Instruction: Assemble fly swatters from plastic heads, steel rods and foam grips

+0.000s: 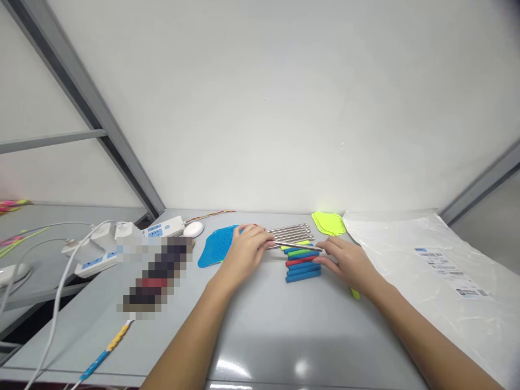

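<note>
A thin silver metal rod spans the gap between my hands, slightly tilted. My left hand is closed around its left end. At the other end, the thumb and fingers of my right hand pinch the tip. Several similar metal rods lie side by side behind it. Below the held rod is a row of short coloured tubes, among them a red tube and a blue tube. Partly hidden by my left hand is a blue perforated swatter head. Behind my right hand rests a yellow-green swatter head.
Transparent plastic packaging with a printed label covers the table's right side. At left are a white power strip with plugs and cables, a round white disc and a pixelated item on a cable. Grey frame bars border the wall.
</note>
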The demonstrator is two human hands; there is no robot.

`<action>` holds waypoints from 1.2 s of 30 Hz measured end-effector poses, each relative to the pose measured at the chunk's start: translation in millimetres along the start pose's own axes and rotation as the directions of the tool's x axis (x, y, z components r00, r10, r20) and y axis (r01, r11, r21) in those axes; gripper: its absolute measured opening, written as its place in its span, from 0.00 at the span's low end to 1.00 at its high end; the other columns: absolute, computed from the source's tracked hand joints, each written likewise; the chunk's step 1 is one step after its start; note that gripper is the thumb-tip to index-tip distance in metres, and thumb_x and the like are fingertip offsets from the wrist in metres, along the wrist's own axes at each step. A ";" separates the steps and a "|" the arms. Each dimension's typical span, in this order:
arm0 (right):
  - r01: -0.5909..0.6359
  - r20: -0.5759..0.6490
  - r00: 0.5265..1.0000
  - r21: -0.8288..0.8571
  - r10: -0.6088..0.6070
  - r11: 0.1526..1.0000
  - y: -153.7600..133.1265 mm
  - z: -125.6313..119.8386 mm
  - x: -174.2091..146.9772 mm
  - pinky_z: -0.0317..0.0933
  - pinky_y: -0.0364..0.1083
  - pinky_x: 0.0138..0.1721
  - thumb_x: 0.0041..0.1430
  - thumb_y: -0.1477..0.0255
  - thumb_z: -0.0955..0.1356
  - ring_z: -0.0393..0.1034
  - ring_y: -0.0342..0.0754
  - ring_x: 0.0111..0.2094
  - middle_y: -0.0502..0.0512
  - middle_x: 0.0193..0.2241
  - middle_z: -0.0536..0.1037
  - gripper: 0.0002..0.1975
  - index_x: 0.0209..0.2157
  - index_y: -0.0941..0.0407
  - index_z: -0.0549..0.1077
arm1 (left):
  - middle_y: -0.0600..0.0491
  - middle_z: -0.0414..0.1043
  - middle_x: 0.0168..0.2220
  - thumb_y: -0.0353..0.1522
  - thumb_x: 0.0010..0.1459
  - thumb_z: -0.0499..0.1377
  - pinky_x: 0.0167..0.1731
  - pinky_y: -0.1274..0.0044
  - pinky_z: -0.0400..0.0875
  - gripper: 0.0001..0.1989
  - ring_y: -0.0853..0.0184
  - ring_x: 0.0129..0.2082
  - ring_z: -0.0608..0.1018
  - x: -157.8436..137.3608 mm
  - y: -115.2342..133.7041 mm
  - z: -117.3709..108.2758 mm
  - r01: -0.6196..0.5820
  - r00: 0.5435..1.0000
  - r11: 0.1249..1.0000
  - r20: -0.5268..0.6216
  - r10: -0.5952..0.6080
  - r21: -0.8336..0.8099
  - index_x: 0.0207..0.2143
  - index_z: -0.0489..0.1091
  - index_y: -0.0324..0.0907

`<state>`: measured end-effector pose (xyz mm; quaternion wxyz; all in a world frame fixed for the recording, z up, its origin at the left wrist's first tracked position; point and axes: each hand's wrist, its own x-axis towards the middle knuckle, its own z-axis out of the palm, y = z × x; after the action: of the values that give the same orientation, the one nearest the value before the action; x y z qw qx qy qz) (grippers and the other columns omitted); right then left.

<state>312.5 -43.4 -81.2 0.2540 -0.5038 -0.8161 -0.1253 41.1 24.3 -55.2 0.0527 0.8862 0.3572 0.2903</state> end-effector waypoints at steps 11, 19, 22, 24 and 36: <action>-0.124 -0.086 0.985 0.243 0.149 0.962 -9.7 7.3 0.3 0.49 0.43 0.25 0.67 0.69 0.58 0.57 0.42 0.23 0.48 0.22 0.63 0.13 0.26 0.54 0.59 | 0.55 0.73 0.40 0.35 0.66 0.47 0.53 0.66 0.51 0.10 0.67 0.43 0.72 -1.0 11.7 8.7 -0.041 0.998 0.999 0.058 0.039 0.032 0.43 0.66 0.47; -0.107 -0.018 0.993 0.311 0.119 0.944 -10.9 4.3 -3.7 0.53 0.42 0.29 0.66 0.70 0.59 0.61 0.42 0.27 0.49 0.25 0.68 0.10 0.32 0.55 0.68 | 0.52 0.71 0.33 0.36 0.68 0.43 0.38 0.71 0.60 0.15 0.66 0.34 0.72 16.6 20.7 11.5 -0.188 0.976 0.958 0.149 0.158 0.217 0.35 0.66 0.42; -0.048 0.112 0.994 0.293 0.016 0.955 -14.2 4.2 -4.5 0.55 0.43 0.33 0.65 0.67 0.63 0.64 0.44 0.32 0.51 0.31 0.71 0.08 0.35 0.53 0.71 | 0.51 0.70 0.31 0.39 0.67 0.42 0.31 0.74 0.60 0.17 0.66 0.30 0.72 16.4 15.2 6.3 -0.150 0.981 0.941 0.164 0.104 0.302 0.33 0.65 0.42; -0.005 0.180 0.983 0.257 -0.043 0.966 -18.0 5.1 -4.7 0.56 0.45 0.36 0.61 0.64 0.66 0.65 0.46 0.35 0.52 0.34 0.71 0.07 0.35 0.52 0.72 | 0.52 0.70 0.31 0.40 0.67 0.43 0.28 0.75 0.59 0.17 0.67 0.30 0.72 9.7 11.6 8.0 -0.077 0.989 0.946 0.147 0.031 0.315 0.33 0.65 0.42; 0.062 0.241 0.967 0.098 -0.084 0.993 -34.2 12.7 -3.7 0.54 0.48 0.36 0.61 0.68 0.66 0.61 0.47 0.34 0.53 0.33 0.69 0.05 0.33 0.54 0.71 | 0.53 0.70 0.30 0.41 0.66 0.44 0.24 0.76 0.57 0.17 0.67 0.28 0.72 -8.2 3.8 5.5 0.033 0.980 0.965 0.183 -0.083 0.260 0.32 0.65 0.44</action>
<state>279.9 -56.1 -92.1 0.1690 -0.4732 -0.8639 -0.0348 41.8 16.7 -62.5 -0.0192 0.8986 0.4108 0.1529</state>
